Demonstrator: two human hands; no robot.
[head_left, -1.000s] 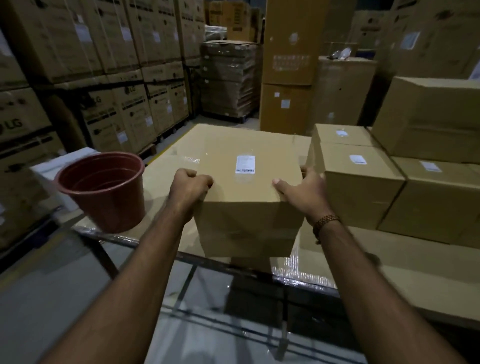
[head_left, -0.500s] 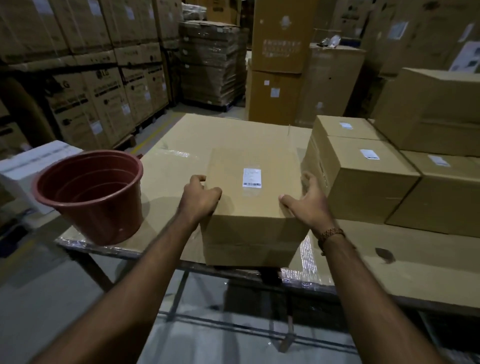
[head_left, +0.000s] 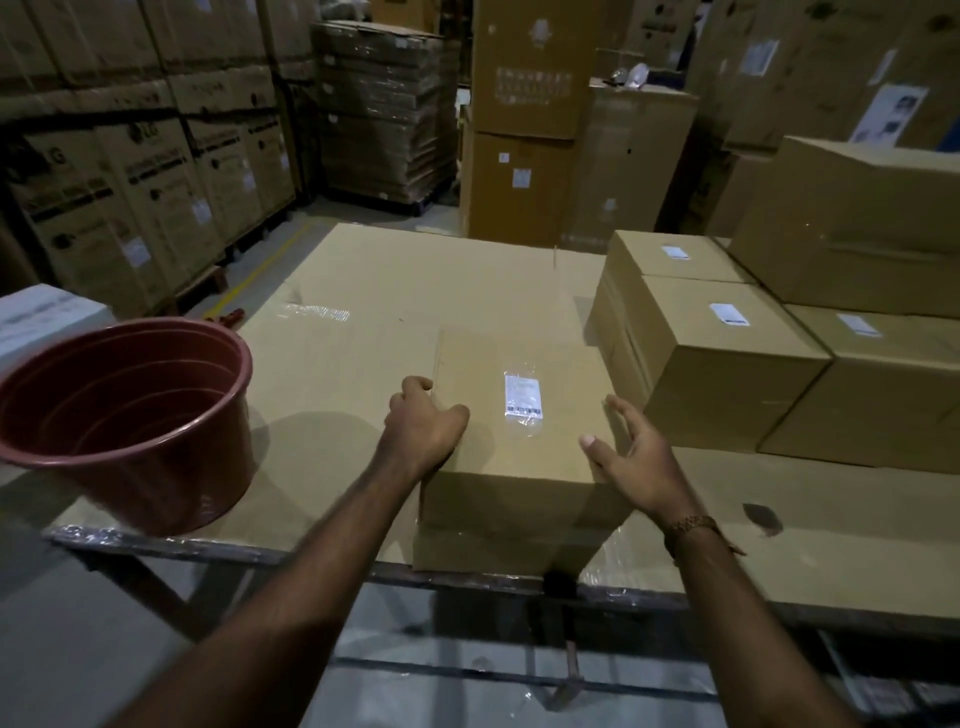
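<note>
A plain cardboard box (head_left: 511, 358) with a white barcode label on its top stands on the cardboard-covered table (head_left: 363, 291), at the front edge. My left hand (head_left: 422, 427) grips the box's left top edge, fingers curled down its side and thumb on top. My right hand (head_left: 635, 457) lies against the box's right side with straight fingers, the thumb tip touching the top edge. A bracelet is on that wrist.
A reddish-brown plastic bucket (head_left: 130, 415) stands at the table's left front corner. Several labelled cardboard boxes (head_left: 717, 374) sit close to the right, with a bigger box (head_left: 857, 228) stacked behind. Tall stacks of cartons surround the table, beyond a floor aisle (head_left: 395, 213).
The box came down and now rests on the table. My right hand's fingers have straightened and loosened from the box's side. My left hand keeps its grip.
</note>
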